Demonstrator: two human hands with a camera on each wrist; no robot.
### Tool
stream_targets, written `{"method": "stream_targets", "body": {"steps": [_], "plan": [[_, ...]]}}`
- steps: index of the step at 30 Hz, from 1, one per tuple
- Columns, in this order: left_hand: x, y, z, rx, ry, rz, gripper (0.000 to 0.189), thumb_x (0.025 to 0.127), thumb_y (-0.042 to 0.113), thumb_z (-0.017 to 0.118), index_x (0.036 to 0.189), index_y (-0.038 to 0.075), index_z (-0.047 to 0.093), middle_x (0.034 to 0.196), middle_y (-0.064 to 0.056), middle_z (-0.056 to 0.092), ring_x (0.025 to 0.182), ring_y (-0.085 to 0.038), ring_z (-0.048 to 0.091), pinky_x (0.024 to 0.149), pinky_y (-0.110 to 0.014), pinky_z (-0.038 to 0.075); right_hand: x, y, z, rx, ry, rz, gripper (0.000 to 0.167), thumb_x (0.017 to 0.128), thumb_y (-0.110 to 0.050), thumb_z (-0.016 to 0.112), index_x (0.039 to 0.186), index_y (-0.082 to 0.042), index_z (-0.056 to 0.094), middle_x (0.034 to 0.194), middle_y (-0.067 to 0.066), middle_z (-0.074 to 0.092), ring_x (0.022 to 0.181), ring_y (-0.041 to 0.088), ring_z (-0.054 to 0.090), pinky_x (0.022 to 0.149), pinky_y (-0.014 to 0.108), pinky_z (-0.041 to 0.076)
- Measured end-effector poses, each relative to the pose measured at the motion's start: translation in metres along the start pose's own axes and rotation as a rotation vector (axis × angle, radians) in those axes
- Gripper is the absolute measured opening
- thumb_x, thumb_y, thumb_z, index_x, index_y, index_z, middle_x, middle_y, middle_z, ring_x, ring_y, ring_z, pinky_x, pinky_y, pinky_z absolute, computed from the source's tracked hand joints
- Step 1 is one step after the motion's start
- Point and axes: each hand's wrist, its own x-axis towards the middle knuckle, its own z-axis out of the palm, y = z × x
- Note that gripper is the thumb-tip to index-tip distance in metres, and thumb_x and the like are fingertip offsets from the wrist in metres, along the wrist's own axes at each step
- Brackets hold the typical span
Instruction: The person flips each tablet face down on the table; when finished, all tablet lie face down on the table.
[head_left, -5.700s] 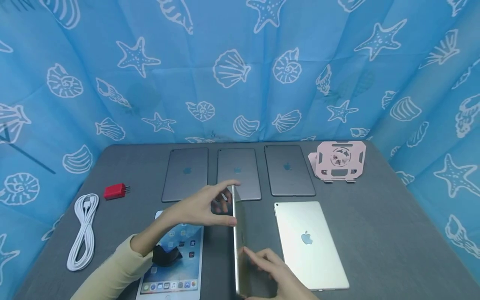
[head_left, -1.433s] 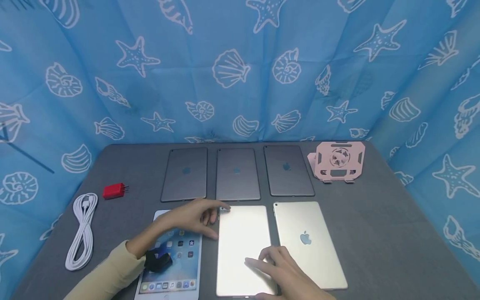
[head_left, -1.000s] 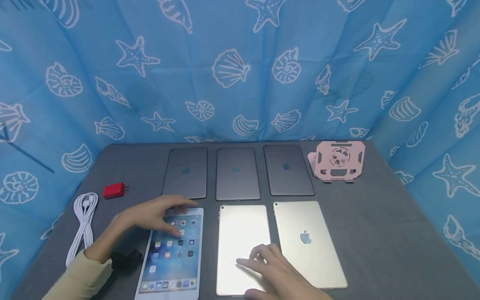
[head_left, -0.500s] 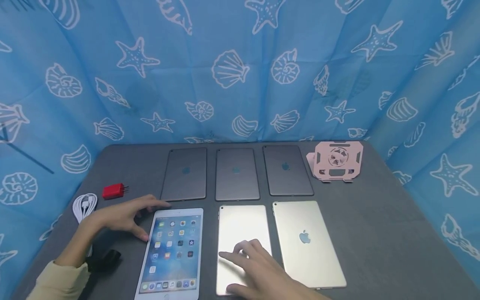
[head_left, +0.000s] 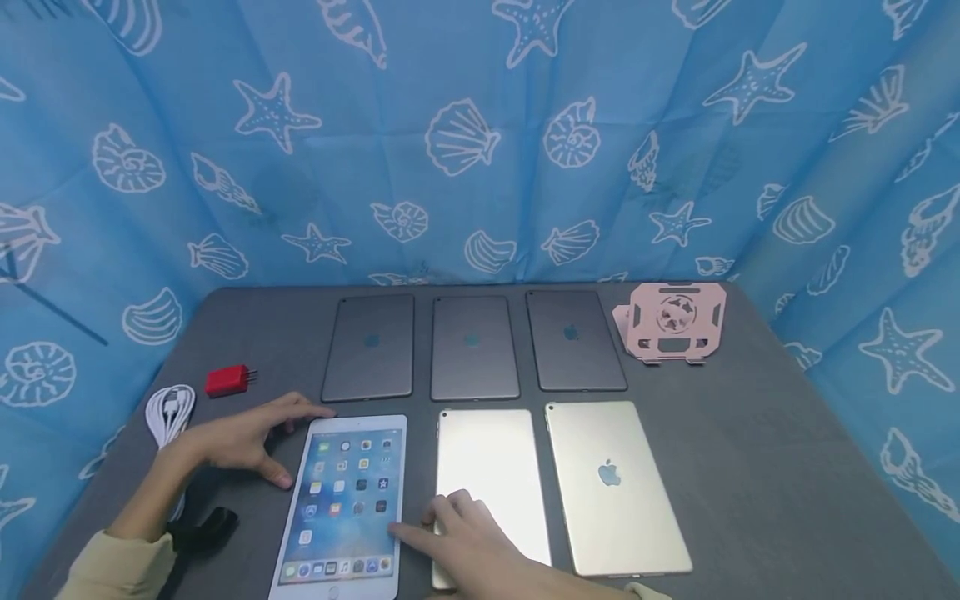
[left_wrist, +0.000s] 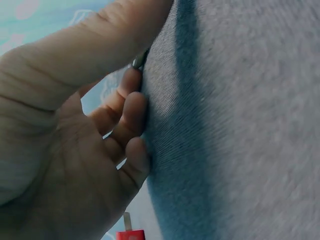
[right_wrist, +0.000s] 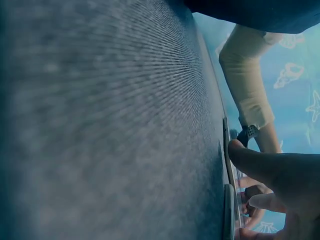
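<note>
A white tablet (head_left: 347, 508) lies face up on the grey cloth, its screen lit with app icons. My left hand (head_left: 243, 437) is at its left side, forefinger by the upper left corner and thumb beside the left edge. In the left wrist view, the fingers of that hand (left_wrist: 95, 100) are bent loosely, and a sliver of tablet edge shows beyond them. Reaching over a silver tablet (head_left: 491, 467) lying back up, my right hand (head_left: 472, 542) has its forefinger at the white tablet's right edge. The right wrist view shows this hand (right_wrist: 295, 175) low beside the tablet edges.
Another silver tablet (head_left: 615, 483) lies at right. Behind are three dark grey tablets, at left (head_left: 370, 346), middle (head_left: 474, 350) and right (head_left: 574, 342). A pink stand (head_left: 675, 321) is at back right; a red charger plug (head_left: 227, 381) and coiled white cable (head_left: 169, 408) lie left.
The silver tablet, earlier held on edge, was laid back up. My left hand moved left across the white tablet to its left edge; my right hand moved left to its right edge.
</note>
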Motion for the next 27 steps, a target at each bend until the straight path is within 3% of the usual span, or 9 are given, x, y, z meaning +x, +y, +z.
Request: {"method": "stream_targets", "body": {"steps": [7,14,21,27], "plan": [[0.002,-0.002,0.004,0.002,0.039,0.021,0.092,0.072,0.052,0.087,0.151,0.025,0.048,0.126,0.002,0.049,0.102,-0.004,0.042,0.085,-0.026,0.042,0.008,-0.004,0.008,-0.076,0.023,-0.046,0.082,0.081,-0.074,0.068,0.152,-0.038,0.047,0.125,-0.008,0.052,0.096,-0.001,0.032,0.074,0.01,0.025],[0.003,-0.002,0.008,0.022,0.074,0.022,0.093,0.071,0.053,0.087,0.15,0.023,0.049,0.125,0.001,0.052,0.104,-0.004,0.044,0.087,-0.026,0.044,0.011,-0.005,0.018,-0.165,0.073,-0.025,0.089,0.082,-0.081,0.06,0.153,-0.03,0.047,0.13,-0.006,0.049,0.107,0.004,0.037,0.078,0.011,0.03],[0.006,0.001,0.013,0.039,0.105,-0.001,0.087,0.071,0.054,0.089,0.147,0.031,0.052,0.122,0.006,0.052,0.107,-0.004,0.046,0.092,-0.031,0.044,0.012,-0.004,0.018,-0.173,0.095,-0.029,0.083,0.085,-0.077,0.06,0.153,-0.03,0.048,0.138,-0.001,0.048,0.117,0.009,0.041,0.082,0.013,0.035],[0.005,0.001,0.012,0.051,0.069,0.014,0.099,0.065,0.058,0.089,0.151,0.03,0.048,0.124,0.005,0.049,0.111,-0.005,0.043,0.096,-0.034,0.044,0.015,-0.006,0.017,-0.135,0.028,0.005,0.087,0.082,-0.079,0.061,0.154,-0.032,0.046,0.16,0.009,0.042,0.144,0.029,0.043,0.104,0.033,0.049]]}}
